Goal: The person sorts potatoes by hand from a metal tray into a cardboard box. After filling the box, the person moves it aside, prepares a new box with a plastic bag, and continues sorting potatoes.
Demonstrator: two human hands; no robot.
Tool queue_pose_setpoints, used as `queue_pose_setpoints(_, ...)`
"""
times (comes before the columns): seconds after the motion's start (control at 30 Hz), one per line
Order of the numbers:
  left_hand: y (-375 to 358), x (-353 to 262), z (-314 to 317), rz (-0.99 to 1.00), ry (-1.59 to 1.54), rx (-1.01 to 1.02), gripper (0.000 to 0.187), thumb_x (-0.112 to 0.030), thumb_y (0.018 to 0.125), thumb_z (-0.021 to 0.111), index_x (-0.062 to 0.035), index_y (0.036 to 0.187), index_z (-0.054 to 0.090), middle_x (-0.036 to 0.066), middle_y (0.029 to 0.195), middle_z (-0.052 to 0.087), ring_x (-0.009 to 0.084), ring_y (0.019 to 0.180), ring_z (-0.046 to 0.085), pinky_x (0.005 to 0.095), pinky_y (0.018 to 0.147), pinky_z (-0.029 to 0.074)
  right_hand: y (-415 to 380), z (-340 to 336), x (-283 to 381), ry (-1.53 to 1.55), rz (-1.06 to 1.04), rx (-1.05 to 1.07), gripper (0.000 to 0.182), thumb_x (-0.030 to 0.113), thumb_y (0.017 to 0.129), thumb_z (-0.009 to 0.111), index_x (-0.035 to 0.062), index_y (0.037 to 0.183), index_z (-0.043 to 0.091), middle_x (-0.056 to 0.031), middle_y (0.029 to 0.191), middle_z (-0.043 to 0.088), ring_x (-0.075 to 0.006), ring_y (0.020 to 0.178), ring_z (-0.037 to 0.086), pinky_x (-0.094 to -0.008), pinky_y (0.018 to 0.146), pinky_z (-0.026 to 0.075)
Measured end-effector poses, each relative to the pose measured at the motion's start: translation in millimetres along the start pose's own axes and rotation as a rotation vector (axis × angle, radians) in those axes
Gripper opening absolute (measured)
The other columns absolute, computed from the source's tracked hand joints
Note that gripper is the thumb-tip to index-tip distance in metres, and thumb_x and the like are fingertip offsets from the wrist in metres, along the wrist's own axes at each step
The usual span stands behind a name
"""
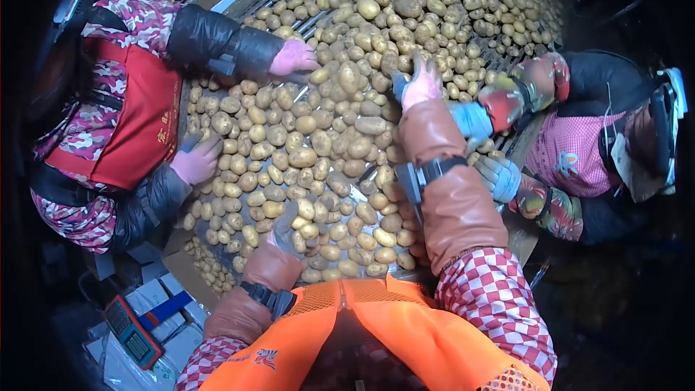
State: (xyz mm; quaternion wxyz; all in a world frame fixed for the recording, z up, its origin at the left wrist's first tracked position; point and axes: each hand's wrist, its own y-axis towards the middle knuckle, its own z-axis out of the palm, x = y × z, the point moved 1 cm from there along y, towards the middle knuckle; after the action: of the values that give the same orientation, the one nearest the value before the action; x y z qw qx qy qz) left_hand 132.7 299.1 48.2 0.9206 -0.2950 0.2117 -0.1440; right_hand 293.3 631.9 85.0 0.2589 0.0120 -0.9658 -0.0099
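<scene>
Head view: potatoes (304, 157) cover the work surface between and beyond the wearer's two gloved hands, with a thicker pile past the right hand's fingertips. The right hand (421, 85) reaches farther out, its fingers spread and thumb apart, just beside a darkish potato on its thumb side. Nearer the body, the left hand (284, 230) sits low among the potatoes; its palm is hidden, so whether it grips one cannot be told. Below it, the wearer's orange vest (420, 318) carries a small white emblem (266, 357) too tiny to read. To the left of the left hand, a co-worker's red apron (145, 105) bears yellow characters (167, 130), visible as a vertical line of writing but not sharp enough to read surely. To the right of the right hand, another co-worker wears a pink checked apron (546, 159) with a small animal-like print (567, 165). Down and left from the left hand stand a cardboard box (176, 261) containing small potatoes and, farther off, a red-and-teal device (134, 333) with a display whose figures cannot be made out.
</scene>
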Motion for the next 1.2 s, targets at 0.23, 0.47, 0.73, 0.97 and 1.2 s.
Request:
queue_pose_setpoints(0.23,-13.1,3.1,-4.8,-0.028,0.030,-0.072,0.057,-0.055,0.098,0.051,-0.0117,0.134,0.051,0.010,0.108,0.065,0.0153,0.074,0.059,0.0254,0.053,0.046,-32.6,7.6,2.2,-0.313,-0.676,0.209,0.056,0.039,0.087,0.066,0.0251,0.139,0.052,-0.0118,0.147,0.045,-0.0387,0.136,0.040,-0.0543,0.108,0.040)
queue_pose_setpoints(0.47,-25.3,-1.1,-2.2,-0.057,0.064,-0.136,0.061,-0.058,0.095,0.054,-0.0133,0.137,0.051,0.011,0.104,0.067,0.0160,0.074,0.059,0.0295,0.057,0.047,-42.9,-27.7,14.5,-0.370,-0.491,0.408,0.028,0.032,0.091,0.056,0.0145,0.108,0.070,-0.0104,0.108,0.070,-0.0310,0.108,0.062,-0.0432,0.095,0.049)
queue_pose_setpoints(0.73,-32.2,7.2,-3.6,-0.051,0.009,-0.151,0.060,-0.055,0.098,0.052,-0.0132,0.141,0.047,0.011,0.115,0.061,0.0182,0.080,0.061,0.0275,0.056,0.049,-98.1,3.1,40.1,0.071,-0.752,0.014,0.030,0.019,0.080,0.066,0.0156,0.110,0.068,-0.0145,0.112,0.066,-0.0369,0.106,0.060,-0.0483,0.093,0.048)
queue_pose_setpoints(0.97,-14.6,21.7,-23.4,0.028,-0.013,0.025,0.056,-0.048,0.105,0.038,-0.0115,0.148,0.039,0.015,0.144,0.049,0.0258,0.110,0.062,0.0296,0.071,0.056,-219.3,-25.9,-38.9,0.282,-0.751,0.192,0.039,0.013,0.078,0.070,0.0149,0.116,0.066,-0.0096,0.123,0.060,-0.0377,0.119,0.052,-0.0502,0.103,0.042)
queue_pose_setpoints(1.2,-21.8,27.1,-9.4,0.092,0.129,0.022,0.050,-0.044,0.105,0.040,-0.0111,0.142,0.044,0.012,0.133,0.055,0.0198,0.093,0.062,0.0238,0.058,0.049,-226.7,-69.1,-115.0,-0.111,-0.273,-0.108,0.052,0.025,0.082,0.072,0.0134,0.131,0.058,-0.0161,0.137,0.053,-0.0395,0.134,0.041,-0.0537,0.111,0.032)
